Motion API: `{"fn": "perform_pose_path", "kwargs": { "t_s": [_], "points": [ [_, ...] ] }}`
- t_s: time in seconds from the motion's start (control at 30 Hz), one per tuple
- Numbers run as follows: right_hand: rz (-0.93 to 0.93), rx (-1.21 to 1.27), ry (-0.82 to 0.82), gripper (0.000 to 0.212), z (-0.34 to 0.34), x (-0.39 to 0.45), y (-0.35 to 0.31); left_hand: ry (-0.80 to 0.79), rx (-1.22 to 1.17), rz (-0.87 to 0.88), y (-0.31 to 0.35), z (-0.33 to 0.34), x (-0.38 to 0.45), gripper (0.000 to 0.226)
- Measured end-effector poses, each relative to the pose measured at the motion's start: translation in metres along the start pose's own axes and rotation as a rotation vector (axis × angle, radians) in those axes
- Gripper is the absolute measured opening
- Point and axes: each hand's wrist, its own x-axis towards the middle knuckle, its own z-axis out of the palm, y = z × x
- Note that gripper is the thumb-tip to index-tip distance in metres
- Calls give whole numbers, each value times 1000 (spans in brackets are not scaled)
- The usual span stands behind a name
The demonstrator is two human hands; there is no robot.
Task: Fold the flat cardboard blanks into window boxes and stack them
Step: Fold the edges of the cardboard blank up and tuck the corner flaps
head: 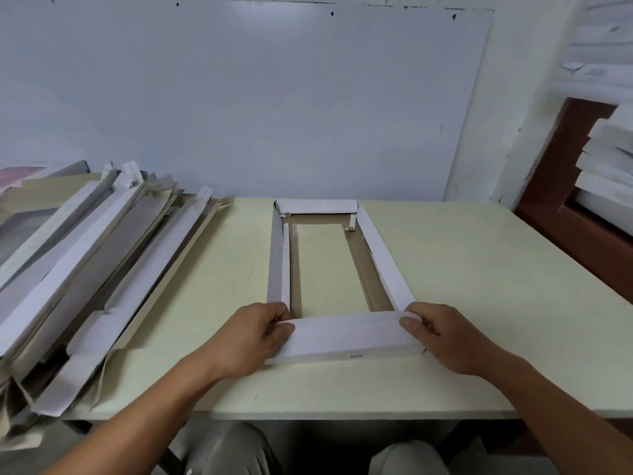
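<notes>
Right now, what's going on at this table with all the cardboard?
A person is folding a window box on the pale table. The left hand and right hand each pinch one end of the near flap, which is bent up along the box's front edge. The side and far walls are already folded in around the open window. Unfolded flat blanks are heaped on the table's left side, and a stack of white cardboard items sits at the far right.

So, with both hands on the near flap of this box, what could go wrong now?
1. The left hand and right hand pinch only the ends of the near flap; its middle may bow or crease.
2. The left side wall looks torn near the far corner; more force may lengthen the tear.
3. The pile of blanks overhangs the table edge and may slide.
</notes>
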Motion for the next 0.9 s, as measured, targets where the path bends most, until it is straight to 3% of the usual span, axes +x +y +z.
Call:
{"fn": "perform_pose_path", "kwargs": {
  "t_s": [0.1, 0.17, 0.27, 0.4, 0.47, 0.6, 0.77, 0.9],
  "points": [
    [48, 46, 91, 5, 9, 2, -6, -14, 104, -150, 5, 2, 14, 20],
    [7, 18, 202, 26, 18, 1, -8, -35, 232, -221, 10, 5, 21, 12],
    [-137, -203, 291, 20, 20, -5, -14, -10, 413, -256, 14, 15, 27, 10],
    [-301, -452, 120, 23, 20, -16, -22, 98, 509, -192, 11, 27, 25, 3],
    [-295, -483, 38, 19, 26, -17, -23, 154, 560, -140, 8, 29, 20, 14],
    [-179, -489, 14, 23, 29, -11, -17, 105, 395, 75, 2, 25, 3, 39],
    [-143, -459, -12, 20, 31, -7, -26, 25, 203, 268, -5, 24, -18, 11],
    [-125, -519, -29, 53, 47, -5, -32, 116, 168, 247, -5, 33, -16, 17]
  ]
}}
